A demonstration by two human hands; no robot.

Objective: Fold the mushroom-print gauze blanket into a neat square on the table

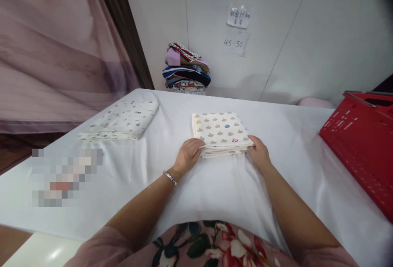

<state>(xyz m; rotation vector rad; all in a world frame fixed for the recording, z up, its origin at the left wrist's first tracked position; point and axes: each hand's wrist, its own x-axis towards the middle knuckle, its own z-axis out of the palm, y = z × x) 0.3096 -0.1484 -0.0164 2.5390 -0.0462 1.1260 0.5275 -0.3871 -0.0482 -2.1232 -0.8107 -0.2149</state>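
A white folded cloth with grey duck-like motifs, and a few in yellow, blue and red, lies in several layers in front of me on the white-covered table. My left hand, with a silver bracelet at its wrist, pinches the near left corner. At the near right corner, my right hand has its fingers closed on the edge, thumb on top. The undersides of both hands' fingers are partly hidden by the cloth. To the left lies another folded white cloth with small grey prints.
A red plastic basket stands at the right edge. Beyond the table's far side is a stack of folded fabrics. A pinkish curtain hangs at left. Two paper notes are fixed to the wall. A pixelated patch covers something at the table's left.
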